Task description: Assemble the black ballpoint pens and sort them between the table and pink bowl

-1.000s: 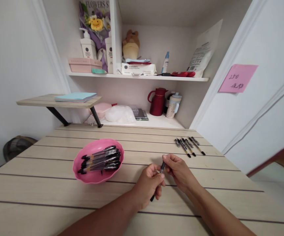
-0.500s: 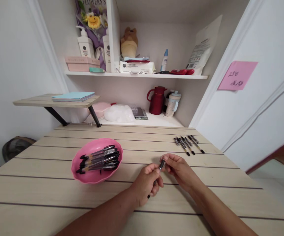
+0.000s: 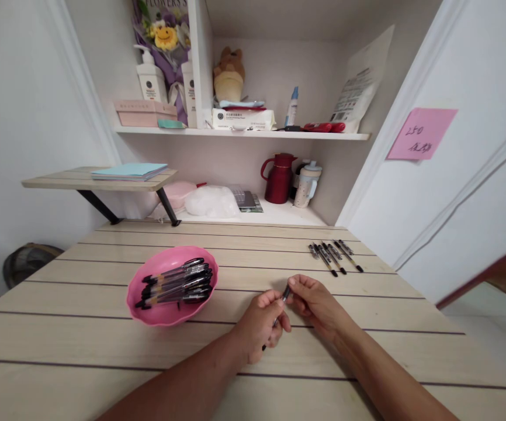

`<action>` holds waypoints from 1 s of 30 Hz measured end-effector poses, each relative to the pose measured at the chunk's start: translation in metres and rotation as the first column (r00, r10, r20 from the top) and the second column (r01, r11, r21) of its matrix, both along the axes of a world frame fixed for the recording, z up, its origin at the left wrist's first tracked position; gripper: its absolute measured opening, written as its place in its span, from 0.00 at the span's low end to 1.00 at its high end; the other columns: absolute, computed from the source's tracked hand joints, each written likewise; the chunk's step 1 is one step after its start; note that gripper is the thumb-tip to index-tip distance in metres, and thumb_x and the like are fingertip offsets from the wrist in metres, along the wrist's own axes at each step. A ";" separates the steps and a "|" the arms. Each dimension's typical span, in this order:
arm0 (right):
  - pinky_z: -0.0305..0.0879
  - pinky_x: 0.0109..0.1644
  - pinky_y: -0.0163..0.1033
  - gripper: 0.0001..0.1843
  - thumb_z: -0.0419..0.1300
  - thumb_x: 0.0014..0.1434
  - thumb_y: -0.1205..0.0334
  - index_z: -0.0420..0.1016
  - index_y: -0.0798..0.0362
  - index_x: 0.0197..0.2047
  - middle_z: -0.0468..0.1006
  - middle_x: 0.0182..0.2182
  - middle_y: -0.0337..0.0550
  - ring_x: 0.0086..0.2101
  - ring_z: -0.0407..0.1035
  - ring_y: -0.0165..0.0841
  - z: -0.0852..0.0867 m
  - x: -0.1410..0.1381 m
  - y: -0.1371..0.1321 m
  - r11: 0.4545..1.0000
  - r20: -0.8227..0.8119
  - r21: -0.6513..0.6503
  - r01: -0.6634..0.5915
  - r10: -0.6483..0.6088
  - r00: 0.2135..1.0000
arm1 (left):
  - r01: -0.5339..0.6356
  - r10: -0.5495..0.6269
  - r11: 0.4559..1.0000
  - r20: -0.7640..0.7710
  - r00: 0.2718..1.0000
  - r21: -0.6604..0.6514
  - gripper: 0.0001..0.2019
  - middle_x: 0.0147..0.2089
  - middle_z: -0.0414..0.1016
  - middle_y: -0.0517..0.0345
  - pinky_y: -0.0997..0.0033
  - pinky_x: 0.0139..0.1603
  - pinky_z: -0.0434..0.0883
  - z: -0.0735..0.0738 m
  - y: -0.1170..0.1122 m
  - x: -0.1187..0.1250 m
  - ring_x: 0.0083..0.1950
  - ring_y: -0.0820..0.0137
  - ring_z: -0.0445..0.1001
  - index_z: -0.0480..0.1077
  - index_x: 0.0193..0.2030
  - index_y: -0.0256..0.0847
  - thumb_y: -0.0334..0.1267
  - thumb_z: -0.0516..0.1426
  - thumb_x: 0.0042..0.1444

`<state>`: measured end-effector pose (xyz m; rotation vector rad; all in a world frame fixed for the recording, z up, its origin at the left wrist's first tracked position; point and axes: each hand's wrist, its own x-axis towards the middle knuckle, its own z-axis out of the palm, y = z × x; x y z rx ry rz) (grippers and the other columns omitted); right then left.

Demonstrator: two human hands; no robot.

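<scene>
My left hand (image 3: pixel 262 324) is closed around a slim pen (image 3: pixel 287 291), which slants up and to the right, its lower dark tip showing beneath the palm. The thumb and fingers of my right hand (image 3: pixel 308 298) pinch the pen's dark upper end. Most of the barrel is hidden by my left fingers. A pink scalloped bowl (image 3: pixel 148 266) to the left holds several clear-barrelled pens (image 3: pixel 178 283) with black ends. Farther back on the right, several pens and short pen parts (image 3: pixel 335 257) lie side by side on the slatted wooden table (image 3: pixel 231 257).
Behind the table stands a white shelf unit (image 3: pixel 235 133), with a red jug (image 3: pixel 279 178) and a pale bottle (image 3: pixel 308 184) on its lower level. A small raised stand (image 3: pixel 60 178) with blue paper (image 3: pixel 130 171) is at the back left. A pink note (image 3: pixel 422 134) hangs on the right.
Both hands stay almost in place around the pen; its dark upper end is slightly more covered by my right fingers. The bowl and the row of pens have not moved.
</scene>
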<state>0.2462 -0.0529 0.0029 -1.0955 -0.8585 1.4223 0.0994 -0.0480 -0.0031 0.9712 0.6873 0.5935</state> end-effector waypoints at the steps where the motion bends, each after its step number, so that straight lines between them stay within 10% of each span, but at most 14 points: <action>1: 0.34 0.17 0.29 0.15 0.64 0.45 0.52 0.67 0.56 0.25 0.70 0.16 0.38 0.14 0.49 0.19 0.000 0.000 0.000 1.000 0.004 0.012 -0.004 0.004 1.000 | 0.000 0.000 1.000 -0.002 1.000 -0.005 0.12 0.20 0.64 0.67 0.80 0.13 0.40 0.000 0.000 0.000 0.11 0.86 0.45 0.59 0.39 0.41 0.45 0.51 0.52; 20: 0.38 0.17 0.28 0.14 0.66 0.42 0.57 0.72 0.55 0.32 0.73 0.26 0.41 0.18 0.55 0.19 0.000 -0.004 0.001 1.000 -0.216 0.018 0.021 -0.017 0.976 | -0.012 0.012 1.000 0.031 0.999 0.003 0.14 0.20 0.63 0.68 0.80 0.14 0.40 0.000 0.000 -0.001 0.11 0.86 0.46 0.58 0.37 0.41 0.47 0.53 0.50; 26: 0.41 0.16 0.28 0.13 0.65 0.44 0.55 0.70 0.55 0.27 0.68 0.15 0.36 0.14 0.49 0.18 0.000 -0.004 0.000 0.999 -0.135 0.024 0.024 -0.020 0.991 | 0.001 -0.001 1.000 0.026 1.000 0.008 0.15 0.19 0.63 0.68 0.81 0.13 0.40 -0.003 0.000 0.000 0.11 0.86 0.46 0.59 0.39 0.40 0.48 0.53 0.51; 30: 0.49 0.18 0.29 0.13 0.66 0.42 0.57 0.73 0.52 0.32 0.74 0.30 0.39 0.16 0.51 0.18 0.001 0.001 0.003 0.990 -0.203 0.058 0.125 -0.111 0.973 | 0.014 -0.015 1.000 0.026 1.000 0.019 0.16 0.19 0.63 0.67 0.80 0.13 0.40 -0.002 0.000 -0.001 0.11 0.86 0.46 0.60 0.40 0.39 0.48 0.53 0.50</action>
